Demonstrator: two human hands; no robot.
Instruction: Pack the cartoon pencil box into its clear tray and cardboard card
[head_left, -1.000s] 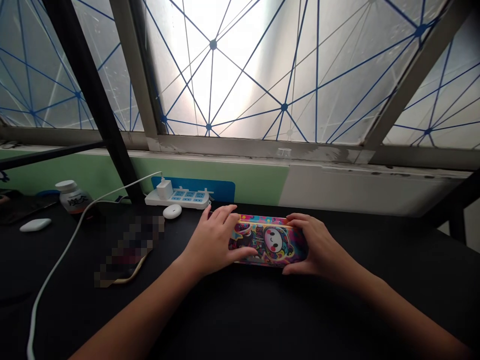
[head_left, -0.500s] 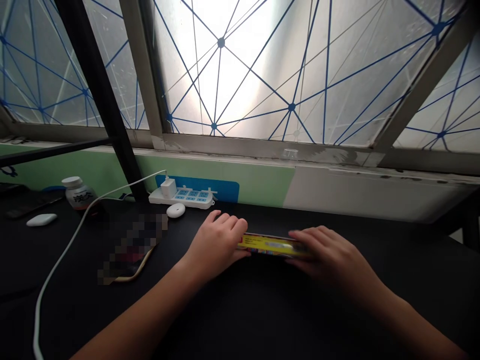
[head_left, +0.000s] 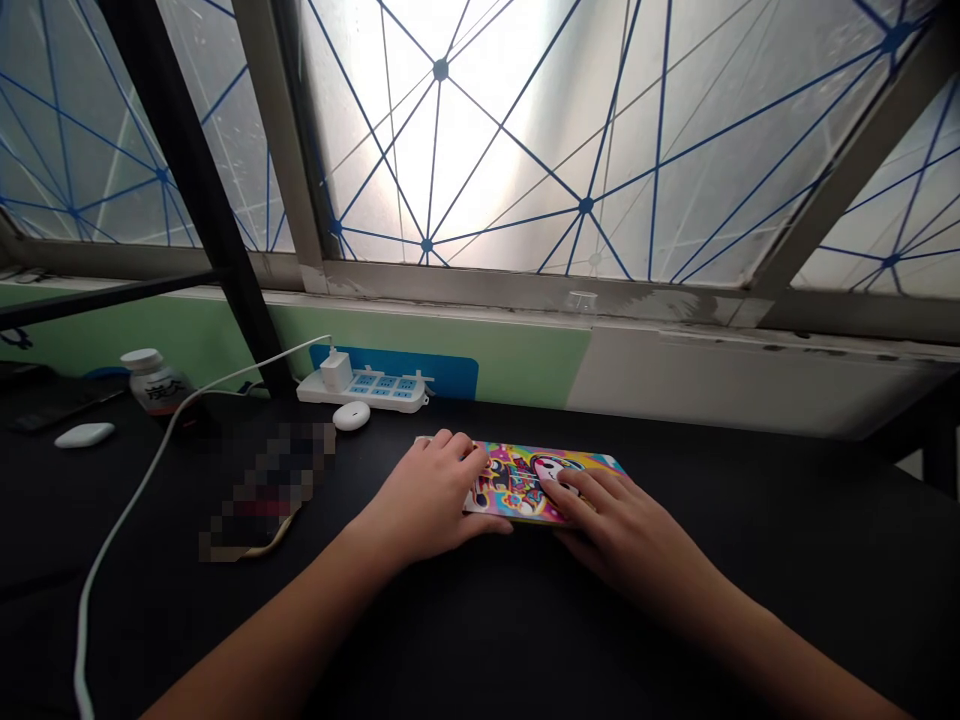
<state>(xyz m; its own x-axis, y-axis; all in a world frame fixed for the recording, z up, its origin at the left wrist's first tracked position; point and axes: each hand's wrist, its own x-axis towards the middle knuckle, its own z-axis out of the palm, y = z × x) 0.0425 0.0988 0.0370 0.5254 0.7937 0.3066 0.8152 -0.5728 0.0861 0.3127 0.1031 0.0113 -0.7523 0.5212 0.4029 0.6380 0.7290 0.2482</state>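
A flat, brightly printed box (head_left: 525,474) with a cartoon figure on its lid lies on the black table (head_left: 480,620), in the middle of the view. My left hand (head_left: 433,493) grips the box's left end, fingers curled over the top and thumb along the near edge. My right hand (head_left: 622,525) rests on the lid's right half with its fingers stretched flat across the picture. Both forearms reach in from the bottom of the view.
A white power strip (head_left: 364,390) with a plugged charger sits by the wall, its white cable (head_left: 127,510) running toward me. Near it are a small white oval case (head_left: 351,415), a white-capped bottle (head_left: 155,385), a white mouse-like object (head_left: 84,434) and a blurred patch (head_left: 262,490).
The box was held lid up, then turned on edge showing its yellow side, and now lies flat again with the lid up. My right hand shifted from the box's end onto its lid.
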